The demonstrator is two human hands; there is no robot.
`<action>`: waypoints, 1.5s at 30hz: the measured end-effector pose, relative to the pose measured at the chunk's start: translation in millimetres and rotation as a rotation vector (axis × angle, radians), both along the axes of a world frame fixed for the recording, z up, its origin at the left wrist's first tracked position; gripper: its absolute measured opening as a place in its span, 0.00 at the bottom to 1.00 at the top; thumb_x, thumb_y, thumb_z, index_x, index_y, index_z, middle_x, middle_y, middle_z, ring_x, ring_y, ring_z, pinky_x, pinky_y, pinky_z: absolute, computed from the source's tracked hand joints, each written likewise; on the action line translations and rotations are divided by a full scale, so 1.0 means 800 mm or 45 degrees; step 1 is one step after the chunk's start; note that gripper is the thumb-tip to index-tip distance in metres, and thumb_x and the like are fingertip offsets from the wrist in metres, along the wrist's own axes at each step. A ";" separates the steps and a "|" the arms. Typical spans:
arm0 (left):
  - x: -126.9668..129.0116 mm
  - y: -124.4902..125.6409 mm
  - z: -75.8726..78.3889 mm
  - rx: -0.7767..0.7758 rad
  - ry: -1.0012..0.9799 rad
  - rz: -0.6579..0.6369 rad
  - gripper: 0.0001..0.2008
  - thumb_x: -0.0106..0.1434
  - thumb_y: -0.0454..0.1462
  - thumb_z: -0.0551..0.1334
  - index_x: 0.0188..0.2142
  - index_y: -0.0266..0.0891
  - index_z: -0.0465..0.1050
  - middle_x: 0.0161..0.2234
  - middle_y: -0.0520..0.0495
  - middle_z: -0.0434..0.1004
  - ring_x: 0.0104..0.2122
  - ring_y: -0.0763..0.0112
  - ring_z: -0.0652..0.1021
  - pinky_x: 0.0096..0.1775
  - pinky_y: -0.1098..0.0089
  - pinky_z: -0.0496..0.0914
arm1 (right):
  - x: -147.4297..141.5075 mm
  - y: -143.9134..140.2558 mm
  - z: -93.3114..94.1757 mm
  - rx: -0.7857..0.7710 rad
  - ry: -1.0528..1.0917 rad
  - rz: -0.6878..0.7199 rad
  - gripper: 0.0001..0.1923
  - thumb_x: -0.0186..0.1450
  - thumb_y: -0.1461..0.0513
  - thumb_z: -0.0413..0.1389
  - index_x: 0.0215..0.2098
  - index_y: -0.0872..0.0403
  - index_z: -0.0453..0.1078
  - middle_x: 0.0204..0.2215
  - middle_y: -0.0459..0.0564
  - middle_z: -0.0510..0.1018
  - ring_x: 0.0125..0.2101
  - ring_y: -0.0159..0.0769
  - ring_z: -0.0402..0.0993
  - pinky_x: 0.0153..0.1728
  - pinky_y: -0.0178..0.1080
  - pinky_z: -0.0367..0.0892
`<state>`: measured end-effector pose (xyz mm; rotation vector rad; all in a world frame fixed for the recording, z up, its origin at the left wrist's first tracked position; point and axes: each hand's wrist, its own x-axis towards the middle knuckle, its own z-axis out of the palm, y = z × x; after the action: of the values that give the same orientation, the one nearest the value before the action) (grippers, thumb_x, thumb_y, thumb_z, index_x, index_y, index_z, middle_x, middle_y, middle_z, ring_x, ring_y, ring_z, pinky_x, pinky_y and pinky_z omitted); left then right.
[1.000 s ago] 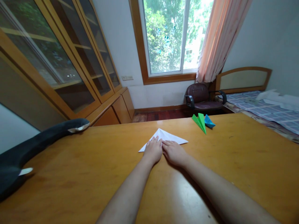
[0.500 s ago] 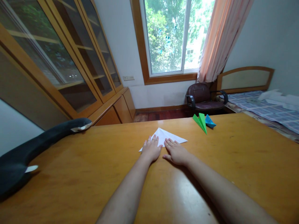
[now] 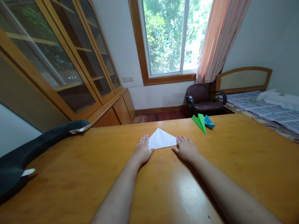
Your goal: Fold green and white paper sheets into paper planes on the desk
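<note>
A white sheet of paper (image 3: 161, 139), folded into a triangle, lies flat on the wooden table (image 3: 93, 174) with its peak pointing away from me. Over its left corner rests my left hand (image 3: 142, 149), palm down and fingers stretched out. My right hand (image 3: 186, 147) lies the same way over the right corner. Both corners are hidden under the hands. Creases run down from the peak across the paper.
Beyond my right hand sit a green paper plane (image 3: 200, 123) and a blue paper boat (image 3: 209, 122). A black curved object (image 3: 46, 133) with white patches is at the table's left. Past the far edge stands a dark red armchair (image 3: 201, 96).
My hands have slid apart along the paper's near edge, left hand to the left corner and right hand to the right one. The middle of the paper is now uncovered.
</note>
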<state>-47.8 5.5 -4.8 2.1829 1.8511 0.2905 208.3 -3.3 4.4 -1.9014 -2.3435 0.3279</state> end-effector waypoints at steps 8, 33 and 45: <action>-0.005 0.007 -0.003 0.098 -0.099 0.005 0.32 0.64 0.43 0.56 0.64 0.31 0.55 0.64 0.36 0.58 0.64 0.58 0.60 0.63 0.63 0.53 | -0.003 0.005 -0.006 0.115 -0.007 -0.021 0.27 0.69 0.53 0.46 0.59 0.61 0.65 0.62 0.63 0.62 0.62 0.52 0.55 0.60 0.49 0.49; 0.059 -0.025 0.021 0.317 0.149 -0.411 0.13 0.65 0.33 0.53 0.42 0.42 0.75 0.43 0.43 0.74 0.45 0.61 0.71 0.48 0.63 0.65 | -0.041 -0.017 0.010 0.256 0.065 0.471 0.13 0.69 0.61 0.48 0.41 0.53 0.74 0.39 0.51 0.75 0.42 0.38 0.68 0.45 0.39 0.58; 0.066 -0.028 0.014 0.270 0.109 -0.453 0.14 0.68 0.38 0.51 0.42 0.40 0.75 0.41 0.44 0.73 0.42 0.64 0.71 0.44 0.66 0.67 | -0.029 -0.011 0.017 0.190 0.034 0.260 0.17 0.67 0.52 0.50 0.38 0.51 0.77 0.41 0.53 0.75 0.44 0.41 0.67 0.46 0.40 0.59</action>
<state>5.0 -16.9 6.7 2.6533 1.4879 0.3360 184.7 -11.9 18.2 -1.5872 -2.4727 0.1877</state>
